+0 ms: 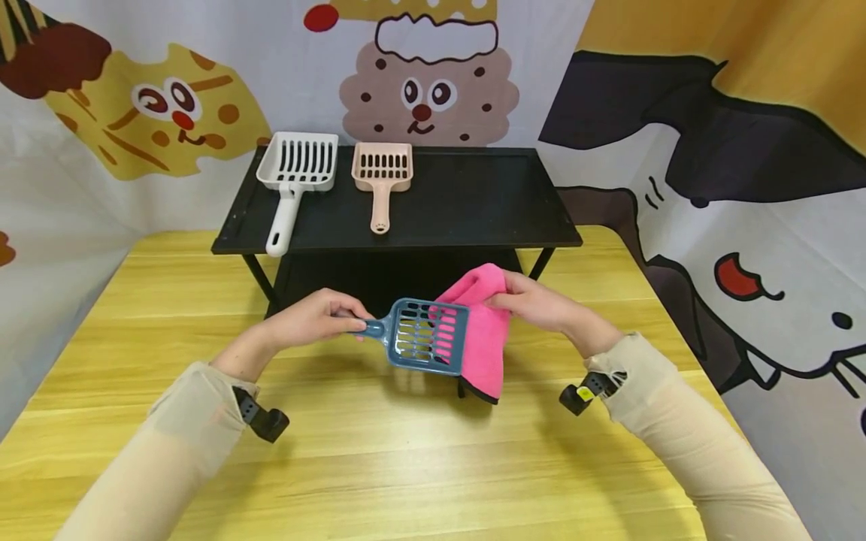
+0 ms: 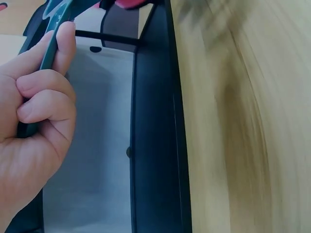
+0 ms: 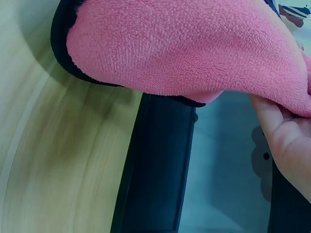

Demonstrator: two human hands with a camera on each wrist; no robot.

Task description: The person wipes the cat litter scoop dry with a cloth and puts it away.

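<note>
My left hand (image 1: 316, 318) grips the handle of a blue litter scoop (image 1: 465, 338), whose slotted head points right. In the left wrist view, the fingers of the left hand (image 2: 41, 102) curl round its dark handle (image 2: 50, 51). A pink cloth (image 1: 483, 330) with a dark edge hangs from my right hand (image 1: 541, 302), pinched near its top. The cloth shows through the slots and lies behind the scoop's right end; whether they touch I cannot tell. The right wrist view shows the fleecy cloth (image 3: 184, 48) covering most of the right hand's fingers (image 3: 265, 114).
A low black rack (image 1: 473, 199) stands at the back of the wooden table (image 1: 379, 466). On its top lie a white litter scoop (image 1: 287, 214) at left and a pale pink one (image 1: 381, 203) beside it. A cartoon-printed curtain (image 1: 298, 68) hangs behind.
</note>
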